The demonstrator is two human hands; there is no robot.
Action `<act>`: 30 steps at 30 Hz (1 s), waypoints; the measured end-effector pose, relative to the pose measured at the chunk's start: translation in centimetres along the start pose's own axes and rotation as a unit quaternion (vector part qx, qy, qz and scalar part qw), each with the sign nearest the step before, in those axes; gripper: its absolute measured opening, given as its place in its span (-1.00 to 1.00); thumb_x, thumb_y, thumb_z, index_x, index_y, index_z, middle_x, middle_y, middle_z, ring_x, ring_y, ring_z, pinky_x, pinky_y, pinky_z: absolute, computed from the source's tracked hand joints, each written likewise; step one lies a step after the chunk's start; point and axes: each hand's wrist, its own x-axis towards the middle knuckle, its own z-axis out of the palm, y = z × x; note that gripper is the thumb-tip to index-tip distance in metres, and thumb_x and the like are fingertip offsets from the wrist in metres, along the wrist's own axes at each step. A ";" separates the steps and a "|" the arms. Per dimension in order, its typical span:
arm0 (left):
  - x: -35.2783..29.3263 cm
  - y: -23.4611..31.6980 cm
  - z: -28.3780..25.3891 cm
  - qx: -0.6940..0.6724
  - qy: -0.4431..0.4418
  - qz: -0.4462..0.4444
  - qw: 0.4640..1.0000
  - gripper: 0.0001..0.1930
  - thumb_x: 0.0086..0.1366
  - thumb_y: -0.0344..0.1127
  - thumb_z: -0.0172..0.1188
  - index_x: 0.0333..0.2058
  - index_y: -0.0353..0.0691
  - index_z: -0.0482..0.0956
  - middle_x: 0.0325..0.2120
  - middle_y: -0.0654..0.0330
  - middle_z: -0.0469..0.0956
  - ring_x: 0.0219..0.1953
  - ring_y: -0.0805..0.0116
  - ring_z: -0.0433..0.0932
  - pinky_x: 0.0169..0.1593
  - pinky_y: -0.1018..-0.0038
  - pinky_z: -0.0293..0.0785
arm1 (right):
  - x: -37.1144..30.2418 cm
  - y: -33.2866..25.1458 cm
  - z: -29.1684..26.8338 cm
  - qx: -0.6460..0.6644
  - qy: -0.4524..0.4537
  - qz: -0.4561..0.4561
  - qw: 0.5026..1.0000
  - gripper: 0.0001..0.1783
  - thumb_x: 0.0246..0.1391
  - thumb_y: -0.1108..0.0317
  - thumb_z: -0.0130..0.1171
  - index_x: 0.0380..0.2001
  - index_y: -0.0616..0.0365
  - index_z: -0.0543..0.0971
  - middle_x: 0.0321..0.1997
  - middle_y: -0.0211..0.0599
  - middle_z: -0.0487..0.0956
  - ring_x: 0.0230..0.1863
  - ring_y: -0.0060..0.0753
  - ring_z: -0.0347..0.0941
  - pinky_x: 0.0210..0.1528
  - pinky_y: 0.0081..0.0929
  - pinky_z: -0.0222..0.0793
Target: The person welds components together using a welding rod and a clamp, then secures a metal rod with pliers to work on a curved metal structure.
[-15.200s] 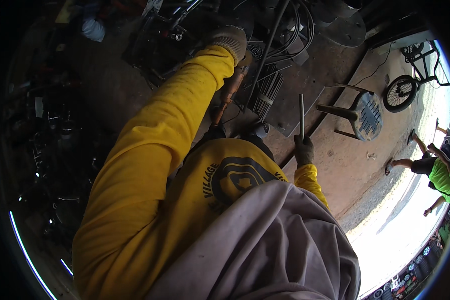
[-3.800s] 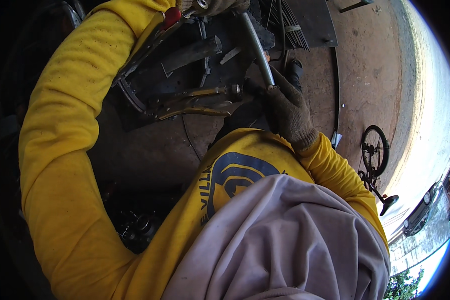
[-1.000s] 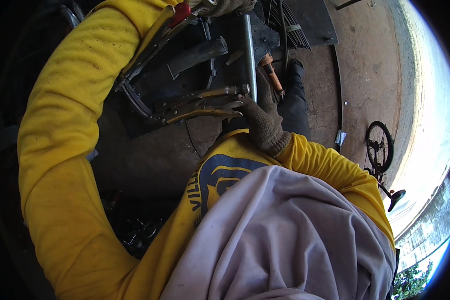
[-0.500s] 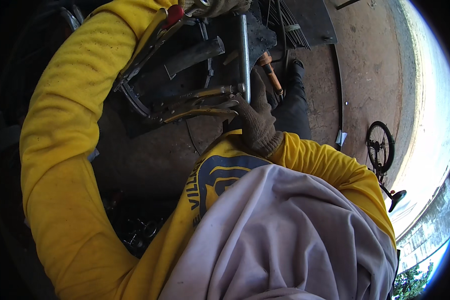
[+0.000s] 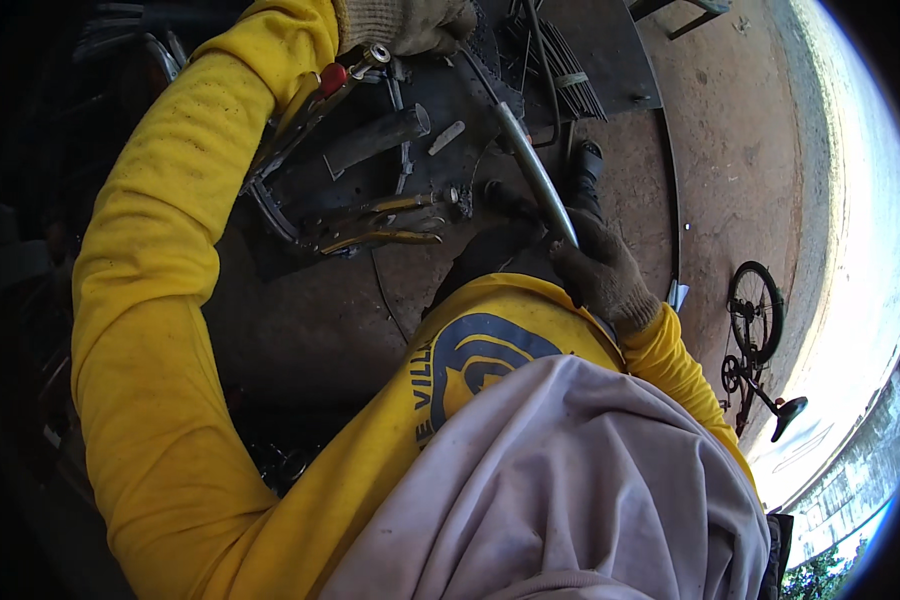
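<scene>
Evidently the right hand [image 5: 605, 272], in a brown knit glove, was closed around the near end of a metal tube [image 5: 538, 175], which slanted away to the far left in front of the person's lap. A thin dark rod [image 5: 478, 76] ran on from the tube's far end toward the left hand [image 5: 405, 22], also gloved; that hand was at the far edge of the view, its fingers bent, and whether it gripped the rod could not be told. To the near left of the left hand stood locking pliers with a red part [image 5: 332, 80], and nearer lay a second pair of yellowish pliers [image 5: 380, 238], the handles pointing right. A short wide pipe [image 5: 378, 138] lay between the two on the dark bench [image 5: 440, 95]. A bundle of thin rods [image 5: 575, 88] lay on the far right, past the tube. Well apart on the right, a bicycle [image 5: 753, 312] stood on the floor [image 5: 740, 140].
</scene>
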 end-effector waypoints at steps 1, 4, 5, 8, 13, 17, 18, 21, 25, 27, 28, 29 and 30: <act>-0.4 0.2 -0.5 -0.039 -0.008 -0.022 0.999 -0.65 0.38 -0.09 0.03 0.03 0.00 0.62 0.03 0.21 0.61 0.08 0.14 0.56 0.19 0.24 0.44 | -0.8 0.7 -0.8 -0.006 -0.018 0.010 1.000 -0.47 0.24 0.26 0.24 0.23 0.19 0.46 -0.41 -0.46 0.54 -0.58 -0.68 0.39 -0.54 -0.66 0.32; 3.0 -2.3 4.0 0.063 0.104 0.022 0.992 -0.62 0.39 -0.06 0.03 0.11 0.07 0.57 0.05 0.22 0.61 0.10 0.12 0.55 0.19 0.22 0.43 | -2.5 3.1 -2.8 0.040 0.048 0.023 0.998 -0.47 0.24 0.31 0.21 0.25 0.19 0.44 -0.41 -0.47 0.53 -0.58 -0.71 0.38 -0.55 -0.67 0.30; 2.7 -1.5 2.9 0.064 0.103 0.022 0.992 -0.62 0.39 -0.06 0.03 0.11 0.07 0.57 0.05 0.22 0.61 0.10 0.12 0.55 0.19 0.22 0.43 | -2.6 3.7 -3.7 0.048 0.059 0.028 0.997 -0.47 0.24 0.34 0.18 0.27 0.18 0.42 -0.41 -0.49 0.52 -0.58 -0.73 0.35 -0.55 -0.68 0.29; 2.4 0.7 0.0 0.094 0.048 0.044 0.993 -0.59 0.39 -0.06 0.04 0.18 0.10 0.52 0.06 0.22 0.60 0.12 0.11 0.54 0.19 0.20 0.44 | -2.9 3.5 -5.5 0.061 0.111 0.015 0.992 -0.47 0.25 0.34 0.16 0.27 0.17 0.42 -0.42 -0.49 0.50 -0.59 -0.72 0.33 -0.55 -0.68 0.29; 4.3 0.3 1.7 0.140 -0.012 0.094 0.986 -0.66 0.27 -0.24 0.23 0.04 -0.01 0.59 -0.09 0.22 0.64 -0.05 0.19 0.63 0.05 0.32 0.56 | -1.6 3.5 -8.0 0.058 0.169 -0.014 0.984 -0.47 0.25 0.29 0.18 0.26 0.16 0.44 -0.43 -0.49 0.48 -0.59 -0.70 0.34 -0.57 -0.65 0.31; 5.1 -2.9 8.4 0.125 0.150 0.099 0.976 -0.66 0.20 -0.32 0.31 -0.01 0.04 0.63 -0.10 0.33 0.64 -0.02 0.28 0.63 0.10 0.38 0.58 | 0.0 4.4 -10.2 0.079 0.199 -0.031 0.976 -0.45 0.24 0.26 0.20 0.27 0.16 0.43 -0.44 -0.48 0.48 -0.58 -0.68 0.35 -0.58 -0.65 0.32; 4.8 -3.5 9.7 0.071 0.222 0.113 0.966 -0.65 0.21 -0.33 0.30 0.00 0.03 0.61 -0.10 0.34 0.64 -0.03 0.29 0.63 0.10 0.39 0.58 | 0.4 4.5 -10.9 0.083 0.202 -0.036 0.975 -0.44 0.24 0.26 0.21 0.27 0.16 0.42 -0.44 -0.48 0.48 -0.58 -0.68 0.36 -0.58 -0.64 0.33; 2.3 -1.3 2.1 -0.015 0.221 0.098 0.970 -0.67 0.36 -0.29 0.18 0.09 -0.04 0.55 -0.11 0.26 0.63 -0.02 0.25 0.62 0.11 0.41 0.59 | 1.3 5.1 -13.3 0.098 0.231 -0.034 0.967 -0.44 0.24 0.26 0.22 0.27 0.16 0.42 -0.45 -0.49 0.47 -0.59 -0.67 0.36 -0.58 -0.64 0.33; -1.0 -1.3 -5.4 -0.045 0.405 0.025 0.913 -0.68 0.36 -0.34 0.15 0.07 -0.18 0.53 -0.19 0.14 0.64 -0.17 0.20 0.63 -0.05 0.37 0.57 | 3.0 4.7 -16.1 0.075 0.255 -0.053 0.962 -0.47 0.25 0.31 0.19 0.27 0.12 0.43 -0.54 -0.54 0.41 -0.64 -0.69 0.31 -0.65 -0.63 0.28; -3.2 -1.2 -7.2 0.016 0.455 -0.020 0.890 -0.69 0.34 -0.38 0.16 0.05 -0.24 0.53 -0.23 0.11 0.65 -0.25 0.20 0.64 -0.13 0.36 0.56 | 3.6 3.8 -17.5 0.080 0.237 -0.058 0.966 -0.47 0.25 0.31 0.21 0.26 0.13 0.43 -0.53 -0.53 0.42 -0.62 -0.68 0.32 -0.62 -0.64 0.30; -5.8 -0.2 -7.3 -0.137 0.502 -0.076 0.851 -0.72 0.33 -0.42 0.16 0.01 -0.29 0.53 -0.27 0.10 0.64 -0.28 0.22 0.63 -0.18 0.38 0.55 | 4.1 3.2 -18.0 0.081 0.211 -0.058 0.973 -0.46 0.24 0.30 0.22 0.26 0.14 0.42 -0.51 -0.52 0.42 -0.60 -0.68 0.34 -0.59 -0.64 0.31; -7.5 0.5 -7.3 -0.283 0.547 -0.120 0.779 -0.76 0.33 -0.47 0.16 -0.03 -0.34 0.54 -0.30 0.09 0.63 -0.31 0.24 0.62 -0.23 0.40 0.54 | 4.7 2.8 -18.4 0.068 0.203 -0.061 0.975 -0.47 0.23 0.31 0.21 0.25 0.15 0.42 -0.52 -0.53 0.42 -0.61 -0.68 0.33 -0.60 -0.65 0.31; -9.9 1.4 -6.7 -0.279 0.543 -0.147 0.778 -0.76 0.33 -0.47 0.16 -0.03 -0.34 0.54 -0.30 0.09 0.63 -0.31 0.24 0.62 -0.23 0.40 0.54 | 5.4 2.3 -18.9 0.059 0.177 -0.061 0.981 -0.47 0.23 0.31 0.21 0.25 0.15 0.42 -0.52 -0.53 0.42 -0.61 -0.68 0.33 -0.60 -0.65 0.31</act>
